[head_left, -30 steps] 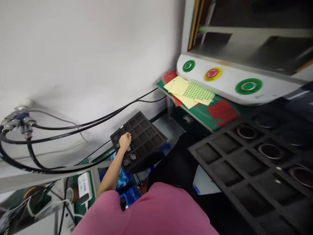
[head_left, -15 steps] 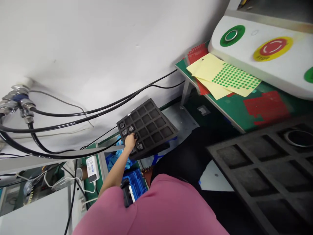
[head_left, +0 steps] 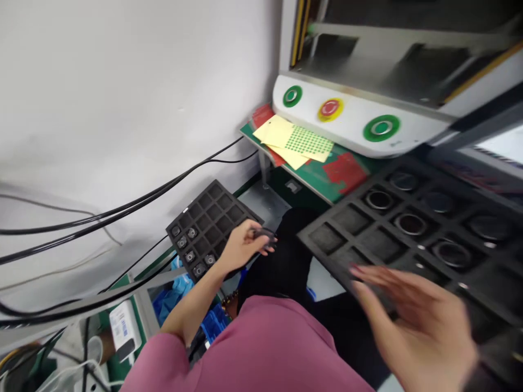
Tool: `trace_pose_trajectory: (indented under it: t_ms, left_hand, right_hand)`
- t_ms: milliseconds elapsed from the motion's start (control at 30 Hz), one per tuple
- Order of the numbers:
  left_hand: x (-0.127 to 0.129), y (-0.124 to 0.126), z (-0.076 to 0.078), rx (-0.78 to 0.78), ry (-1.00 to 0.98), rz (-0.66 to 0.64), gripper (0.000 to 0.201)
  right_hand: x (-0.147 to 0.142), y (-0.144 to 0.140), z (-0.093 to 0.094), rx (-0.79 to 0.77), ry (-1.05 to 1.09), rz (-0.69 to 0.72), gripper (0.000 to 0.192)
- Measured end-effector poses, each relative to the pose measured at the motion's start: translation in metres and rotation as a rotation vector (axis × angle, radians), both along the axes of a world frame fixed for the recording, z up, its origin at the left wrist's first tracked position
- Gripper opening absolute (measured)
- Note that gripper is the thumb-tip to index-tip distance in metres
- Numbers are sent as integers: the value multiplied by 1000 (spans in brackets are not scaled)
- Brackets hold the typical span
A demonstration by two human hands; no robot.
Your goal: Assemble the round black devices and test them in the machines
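Observation:
My left hand (head_left: 245,244) is closed around a small dark part (head_left: 265,235) whose exact kind I cannot make out. It is held at the right edge of a black foam tray (head_left: 213,237), where several small dark parts with light round centres sit in square pockets. At the lower right, my right hand (head_left: 417,310) is blurred by motion. Its fingers are stretched out and apart from the thumb, with nothing seen between them. Under it lies a second black foam tray (head_left: 382,245), closer to me, holding several round dark parts (head_left: 411,223) in its pockets.
A white machine panel (head_left: 347,121) carries green buttons and a red stop button (head_left: 330,109). Yellow sticker sheets (head_left: 286,136) with green dots lie on the green table (head_left: 314,182). Black cables (head_left: 134,204) cross the left side. A screen edge (head_left: 502,144) stands at the right.
My view has swung right. My left hand has come out of the left tray's pockets and moved right, carrying a small dark part. My right hand has entered the view over the right tray.

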State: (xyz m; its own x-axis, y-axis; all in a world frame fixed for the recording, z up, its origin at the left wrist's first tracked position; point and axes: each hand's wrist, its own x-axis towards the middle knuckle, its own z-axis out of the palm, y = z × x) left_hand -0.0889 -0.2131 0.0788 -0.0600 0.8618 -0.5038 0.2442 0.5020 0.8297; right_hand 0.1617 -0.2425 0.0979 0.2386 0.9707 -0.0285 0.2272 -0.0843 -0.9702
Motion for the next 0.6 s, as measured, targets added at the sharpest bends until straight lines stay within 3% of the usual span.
trace_pose_trajectory:
  t_ms: [100,233,367,600]
  left_hand:
    - [45,8,22,81,-153,-173,27]
    - [75,13,35,223,-176,-319,24]
    - [86,13,31,183,-136,-332,25]
    - [84,13,16,191,-98,-223,35]
  right_hand:
    - [-17,13,2,138,-28,116,40]
    - [-23,17,3,311,-109,138,33]
    - [-17,13,-1,379,-172,45,32]
    - [-21,18,5,368,-16,109,31]
